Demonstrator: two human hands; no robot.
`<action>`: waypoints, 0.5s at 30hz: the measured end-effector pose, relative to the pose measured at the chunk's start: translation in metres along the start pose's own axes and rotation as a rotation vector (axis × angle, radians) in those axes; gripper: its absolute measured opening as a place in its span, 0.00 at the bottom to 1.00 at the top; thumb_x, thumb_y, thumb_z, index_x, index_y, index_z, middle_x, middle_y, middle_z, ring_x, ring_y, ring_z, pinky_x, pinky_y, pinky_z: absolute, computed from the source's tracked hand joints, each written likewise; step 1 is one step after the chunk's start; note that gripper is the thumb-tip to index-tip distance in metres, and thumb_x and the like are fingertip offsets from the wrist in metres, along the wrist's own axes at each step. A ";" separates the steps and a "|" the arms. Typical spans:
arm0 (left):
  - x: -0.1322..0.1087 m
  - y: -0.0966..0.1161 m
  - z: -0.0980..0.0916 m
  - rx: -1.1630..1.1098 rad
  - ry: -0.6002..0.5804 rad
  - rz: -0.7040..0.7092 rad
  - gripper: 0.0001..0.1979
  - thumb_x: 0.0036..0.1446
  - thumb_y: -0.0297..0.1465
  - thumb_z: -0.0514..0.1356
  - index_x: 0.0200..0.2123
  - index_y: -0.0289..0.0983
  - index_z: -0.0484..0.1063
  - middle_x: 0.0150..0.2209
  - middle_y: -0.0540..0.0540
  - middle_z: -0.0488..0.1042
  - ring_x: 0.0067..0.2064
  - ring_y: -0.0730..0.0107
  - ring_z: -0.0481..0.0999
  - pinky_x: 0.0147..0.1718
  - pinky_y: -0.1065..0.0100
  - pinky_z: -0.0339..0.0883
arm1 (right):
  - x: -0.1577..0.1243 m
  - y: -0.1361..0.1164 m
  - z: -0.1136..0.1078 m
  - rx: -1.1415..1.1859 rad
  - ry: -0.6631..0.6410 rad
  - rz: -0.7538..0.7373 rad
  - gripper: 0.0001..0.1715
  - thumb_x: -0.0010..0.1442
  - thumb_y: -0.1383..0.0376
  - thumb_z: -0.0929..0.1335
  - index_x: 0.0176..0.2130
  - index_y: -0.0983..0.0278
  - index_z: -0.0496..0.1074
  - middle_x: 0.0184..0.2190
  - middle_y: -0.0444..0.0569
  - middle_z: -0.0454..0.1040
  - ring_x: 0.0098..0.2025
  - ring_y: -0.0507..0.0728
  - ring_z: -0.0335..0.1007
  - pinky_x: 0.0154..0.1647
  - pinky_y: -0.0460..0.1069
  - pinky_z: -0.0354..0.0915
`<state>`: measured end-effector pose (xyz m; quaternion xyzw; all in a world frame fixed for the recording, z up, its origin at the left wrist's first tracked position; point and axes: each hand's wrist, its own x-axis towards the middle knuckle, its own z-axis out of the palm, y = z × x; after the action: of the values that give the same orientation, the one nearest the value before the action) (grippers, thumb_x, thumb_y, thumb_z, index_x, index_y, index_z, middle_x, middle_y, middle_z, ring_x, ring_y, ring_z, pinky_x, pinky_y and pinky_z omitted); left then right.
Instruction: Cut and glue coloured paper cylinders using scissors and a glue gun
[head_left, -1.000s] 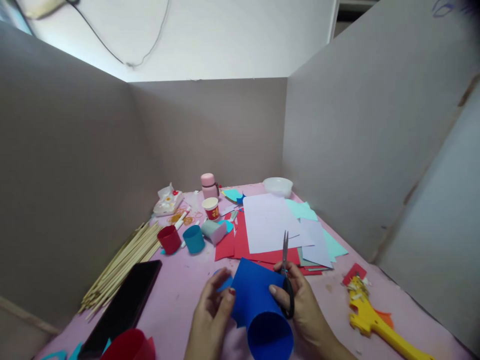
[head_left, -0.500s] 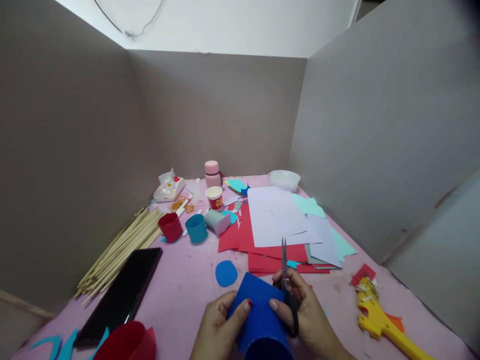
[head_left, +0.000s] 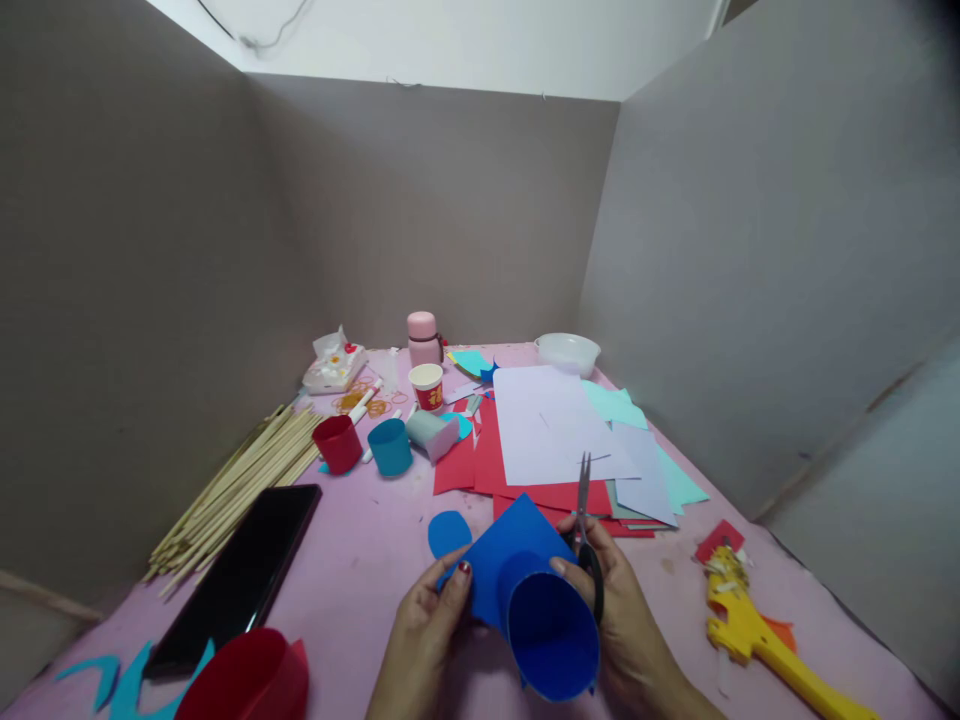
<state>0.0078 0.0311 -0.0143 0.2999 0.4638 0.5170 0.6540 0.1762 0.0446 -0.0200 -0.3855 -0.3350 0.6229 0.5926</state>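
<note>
A sheet of dark blue paper (head_left: 525, 590) is rolled into an open tube near the table's front edge, its mouth facing the camera. My left hand (head_left: 427, 640) pinches the tube's left side with thumb and fingers. My right hand (head_left: 622, 630) grips the tube's right side and also holds black-handled scissors (head_left: 585, 530), blades pointing up and nearly together. A small blue paper disc (head_left: 448, 533) lies on the pink table just beyond my left hand.
Red, white and pale green sheets (head_left: 555, 440) are stacked behind the tube. A yellow glue gun (head_left: 750, 630) lies right, a black phone (head_left: 240, 575) and wooden sticks (head_left: 240, 485) left. Red (head_left: 337, 443) and teal (head_left: 390, 447) paper cups, a red roll (head_left: 247, 680). Grey partition walls enclose the table.
The blue tube has been tilted up so its open mouth faces the camera. The blue disc, earlier under my left fingers, now lies free on the table. The view dropped slightly.
</note>
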 end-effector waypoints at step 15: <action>-0.006 0.000 0.008 0.030 -0.073 -0.037 0.17 0.46 0.46 0.64 0.29 0.38 0.70 0.22 0.53 0.68 0.25 0.72 0.68 0.26 0.70 0.62 | 0.000 0.005 0.000 -0.007 0.032 0.018 0.25 0.42 0.60 0.78 0.37 0.59 0.67 0.22 0.37 0.66 0.23 0.49 0.57 0.23 0.42 0.55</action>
<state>0.0153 0.0263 -0.0099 0.3197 0.4529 0.4864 0.6753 0.1742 0.0445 -0.0241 -0.4004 -0.3241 0.6209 0.5909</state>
